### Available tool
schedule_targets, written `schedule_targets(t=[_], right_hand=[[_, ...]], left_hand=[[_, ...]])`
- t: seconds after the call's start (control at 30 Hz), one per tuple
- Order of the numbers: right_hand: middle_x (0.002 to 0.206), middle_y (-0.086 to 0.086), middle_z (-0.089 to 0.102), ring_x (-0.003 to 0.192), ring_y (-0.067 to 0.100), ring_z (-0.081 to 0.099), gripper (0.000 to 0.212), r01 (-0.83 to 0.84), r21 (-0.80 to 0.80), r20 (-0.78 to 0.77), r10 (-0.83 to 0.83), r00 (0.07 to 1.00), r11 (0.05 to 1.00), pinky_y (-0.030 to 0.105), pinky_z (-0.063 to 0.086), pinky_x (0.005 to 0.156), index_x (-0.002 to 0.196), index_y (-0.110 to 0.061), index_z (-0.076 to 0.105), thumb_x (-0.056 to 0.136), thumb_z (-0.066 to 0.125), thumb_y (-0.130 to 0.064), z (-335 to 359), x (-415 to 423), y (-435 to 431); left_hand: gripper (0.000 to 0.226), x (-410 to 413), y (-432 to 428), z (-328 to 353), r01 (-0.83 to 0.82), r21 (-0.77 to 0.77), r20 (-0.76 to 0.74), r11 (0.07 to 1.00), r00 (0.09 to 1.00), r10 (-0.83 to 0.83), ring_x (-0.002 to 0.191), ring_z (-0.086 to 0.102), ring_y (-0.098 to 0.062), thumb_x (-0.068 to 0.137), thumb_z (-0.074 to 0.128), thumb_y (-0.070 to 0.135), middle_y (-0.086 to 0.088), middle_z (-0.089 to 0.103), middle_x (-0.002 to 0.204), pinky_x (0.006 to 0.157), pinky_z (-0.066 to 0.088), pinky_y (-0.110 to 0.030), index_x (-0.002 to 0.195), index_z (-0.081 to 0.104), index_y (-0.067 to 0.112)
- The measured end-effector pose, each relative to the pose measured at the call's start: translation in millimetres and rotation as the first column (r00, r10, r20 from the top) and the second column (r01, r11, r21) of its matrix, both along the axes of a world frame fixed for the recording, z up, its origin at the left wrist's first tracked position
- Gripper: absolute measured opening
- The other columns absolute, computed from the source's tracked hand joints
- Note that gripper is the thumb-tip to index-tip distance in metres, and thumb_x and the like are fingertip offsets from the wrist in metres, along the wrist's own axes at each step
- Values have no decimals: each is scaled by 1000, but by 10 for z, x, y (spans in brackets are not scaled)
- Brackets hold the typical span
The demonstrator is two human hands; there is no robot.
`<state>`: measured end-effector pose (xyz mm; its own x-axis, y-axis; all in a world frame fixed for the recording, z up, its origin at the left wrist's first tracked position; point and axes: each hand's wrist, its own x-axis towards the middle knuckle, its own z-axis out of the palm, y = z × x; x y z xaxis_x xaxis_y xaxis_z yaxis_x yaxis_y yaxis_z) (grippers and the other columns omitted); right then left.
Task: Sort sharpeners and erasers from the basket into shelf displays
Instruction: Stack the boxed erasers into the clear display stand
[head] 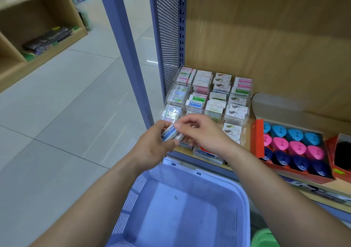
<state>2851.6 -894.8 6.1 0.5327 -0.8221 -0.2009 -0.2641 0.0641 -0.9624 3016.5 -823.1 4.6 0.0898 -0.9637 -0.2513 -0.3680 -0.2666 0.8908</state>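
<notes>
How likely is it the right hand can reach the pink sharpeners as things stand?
Probably yes: the pink sharpeners lie uncovered in the red box beside the right hand, nothing between, though it pinches the eraser.

Basket (209, 182) at six o'clock; on the shelf (245, 137) at twelve, eraser display (218, 116); sharpener box (256, 138) at its three o'clock.

Eraser display (207, 98), sharpener box (256, 138) on shelf (340, 188)

smooth matt plastic basket (133, 205) with slotted walls, wood-grain shelf back panel (266, 37), painted perforated metal side panel (165, 28), clear glossy plastic display (218, 116), shiny film-wrapped eraser (169, 133), glossy plastic sharpeners (296, 148) in a cardboard box (257, 138), polished reflective floor tiles (76, 94)
</notes>
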Motion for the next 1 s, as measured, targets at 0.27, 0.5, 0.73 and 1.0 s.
schedule_targets(t=[0.27, 0.5, 0.73, 1.0], right_hand=[[93, 12, 75, 71, 17, 74, 17, 78, 66, -46, -75, 996, 995, 25, 57, 62, 106, -11, 72, 91, 75, -19, 148, -285, 73], [100, 14, 74, 86, 27, 73, 13, 260, 111, -13, -260, 965, 959, 33, 61, 69, 94, -12, 72, 85, 80, -16, 123, -530, 117], [85, 10, 72, 76, 18, 68, 15, 314, 294, 209, -382, 900, 903, 29, 58, 70, 98, -4, 64, 87, 73, 1, 113, -685, 38], [89, 12, 72, 83, 25, 74, 19, 340, 156, 124, -360, 925, 928, 30, 61, 76, 107, -7, 70, 90, 69, 2, -4, -706, -366]], left_hand=[[25, -263, -83, 51, 56, -51, 71, 997, 996, -52, 65, 55, -10, 90, 74, 20, -2, 65, 97, 57, 50, -38, 106, 57, 28], [26, -517, -153, 130, 57, -51, 27, 997, 998, -55, 44, 48, 4, 86, 79, 14, 6, 61, 73, 46, 37, -11, 108, 64, 15], [28, -550, -181, 116, 33, -13, -40, 999, 999, -33, 92, 66, -13, 90, 75, 20, 2, 69, 106, 76, 57, -25, 115, 63, 22], [25, -384, -83, 105, 73, 1, -98, 997, 993, -73, 67, 51, -16, 100, 60, 23, -12, 57, 111, 54, 45, -25, 115, 64, 42]])
